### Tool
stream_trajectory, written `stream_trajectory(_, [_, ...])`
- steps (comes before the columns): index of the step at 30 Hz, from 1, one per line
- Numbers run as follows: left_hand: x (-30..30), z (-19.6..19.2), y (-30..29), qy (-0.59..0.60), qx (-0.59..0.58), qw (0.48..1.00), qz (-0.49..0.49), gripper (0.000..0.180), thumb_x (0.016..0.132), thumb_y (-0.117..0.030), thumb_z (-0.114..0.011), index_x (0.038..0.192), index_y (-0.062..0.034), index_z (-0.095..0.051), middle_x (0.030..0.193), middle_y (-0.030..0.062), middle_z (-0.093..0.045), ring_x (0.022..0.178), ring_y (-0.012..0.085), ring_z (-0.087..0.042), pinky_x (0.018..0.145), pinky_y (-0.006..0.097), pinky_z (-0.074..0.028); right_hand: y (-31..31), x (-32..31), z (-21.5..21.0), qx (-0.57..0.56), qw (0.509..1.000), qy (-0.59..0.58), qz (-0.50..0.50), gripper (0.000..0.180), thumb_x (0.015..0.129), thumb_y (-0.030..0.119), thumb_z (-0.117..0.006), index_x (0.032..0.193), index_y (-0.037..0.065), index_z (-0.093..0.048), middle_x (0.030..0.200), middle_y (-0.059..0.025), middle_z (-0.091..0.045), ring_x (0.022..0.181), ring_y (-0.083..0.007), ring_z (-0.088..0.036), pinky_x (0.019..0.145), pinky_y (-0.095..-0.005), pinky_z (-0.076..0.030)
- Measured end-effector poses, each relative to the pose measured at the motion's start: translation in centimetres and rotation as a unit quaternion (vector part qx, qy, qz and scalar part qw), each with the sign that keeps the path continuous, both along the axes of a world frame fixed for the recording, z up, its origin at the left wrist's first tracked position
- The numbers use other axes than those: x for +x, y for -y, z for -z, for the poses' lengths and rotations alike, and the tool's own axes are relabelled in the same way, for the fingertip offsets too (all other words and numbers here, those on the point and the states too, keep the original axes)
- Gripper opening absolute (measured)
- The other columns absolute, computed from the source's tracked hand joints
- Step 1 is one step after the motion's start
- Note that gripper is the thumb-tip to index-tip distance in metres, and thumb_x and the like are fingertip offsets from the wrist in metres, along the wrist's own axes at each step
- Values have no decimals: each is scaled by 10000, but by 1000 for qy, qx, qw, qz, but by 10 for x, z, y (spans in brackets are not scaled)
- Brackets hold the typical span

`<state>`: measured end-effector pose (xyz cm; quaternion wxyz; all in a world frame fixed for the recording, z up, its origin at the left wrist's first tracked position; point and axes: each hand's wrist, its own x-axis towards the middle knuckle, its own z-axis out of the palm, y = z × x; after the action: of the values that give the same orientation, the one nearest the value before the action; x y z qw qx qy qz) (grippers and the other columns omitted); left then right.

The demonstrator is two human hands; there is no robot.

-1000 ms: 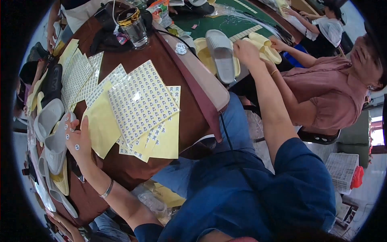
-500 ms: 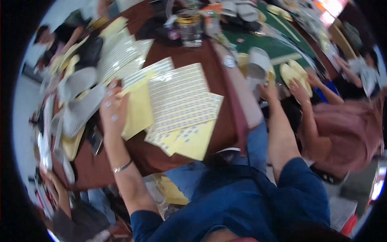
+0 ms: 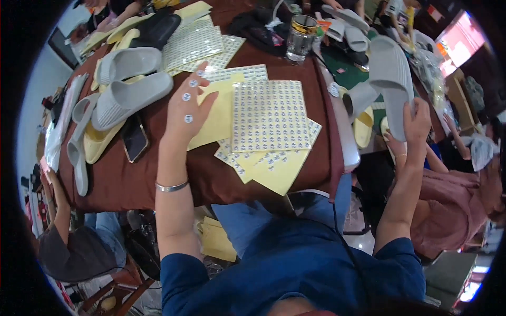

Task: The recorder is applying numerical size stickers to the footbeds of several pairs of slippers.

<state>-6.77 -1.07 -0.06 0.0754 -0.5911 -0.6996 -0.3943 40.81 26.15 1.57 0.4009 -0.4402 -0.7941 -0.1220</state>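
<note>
Head view, sole view listed.

Item: grey slide [image 3: 395, 87], one piece, with a broad ribbed strap. Location: raised at the right, above the edge of the table, strap end pointed away from the wearer and heel end toward the body. A second grey slide [image 3: 361, 99] is seen just beside it, to its left.

Right hand [image 3: 416, 125]: closed; the heel end of the grey slide is pinched between thumb and fingers. A co-worker's hand [image 3: 396, 146] is seen near that heel; whether contact is made cannot be told.

Left hand [image 3: 182, 113]: fingers spread, nothing gripped. Small round stickers [image 3: 188, 119] are borne on its back and fingers. It is placed between a grey slipper [image 3: 134, 97] and the sticker sheets [image 3: 270, 116], beside a yellow sheet [image 3: 213, 118]; whether that sheet is touched cannot be told.

Handling, as judged: light, of foam-like moulded material; moderately stiff in the sole, softer at the strap; hardly fragile; smooth, though not markedly slippery. Best held by the heel, as here, or by the sole's side edges; the strap is likely to be squashed if squeezed.
</note>
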Motion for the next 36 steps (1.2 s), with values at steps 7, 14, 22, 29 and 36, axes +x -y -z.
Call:
stream_trajectory(7, [11,-7,-4,124,-60,991,-6,745,865,-138,-717,1516,-137,-354,1114,63,-660,956,182,-597,844,367,-492,82,-10,-141,175,984,14,22,244,860,186,-718,1016,8,-657,894,-109,-624,813,-222,-594,749,-322,-485])
stream_trajectory(14, [17,-1,2,240,-43,961,133,1118,722,-391,-857,1572,-158,-170,1299,144,-589,1188,280,-571,981,440,-464,145,-45,-196,236,947,-170,-140,166,872,100,-751,988,-1,-686,852,12,-630,719,-38,-529,656,-168,-435])
stream_trajectory(22, [19,-17,1,529,143,784,292,950,862,-281,-760,1540,-52,-135,1288,183,-554,1159,288,-585,944,435,-517,184,-119,-154,107,955,-110,-254,227,955,109,-641,1143,-18,-644,939,-66,-687,839,-76,-627,749,-202,-483])
stream_trajectory(29, [0,-27,13,603,221,754,141,634,965,-208,-620,1448,55,-304,1170,142,-613,990,177,-634,837,291,-529,173,-153,-67,-147,940,-168,-260,308,869,97,-701,1133,-21,-592,700,6,-501,594,-66,-441,522,-234,-367])
stream_trajectory(36, [-5,-16,7,582,116,804,-27,745,895,-250,-694,1458,46,-306,1241,140,-557,1082,217,-564,901,341,-478,173,-160,6,-264,925,-118,-247,356,872,91,-639,1192,-25,-534,638,-85,-524,566,-211,-550,545,-361,-442])
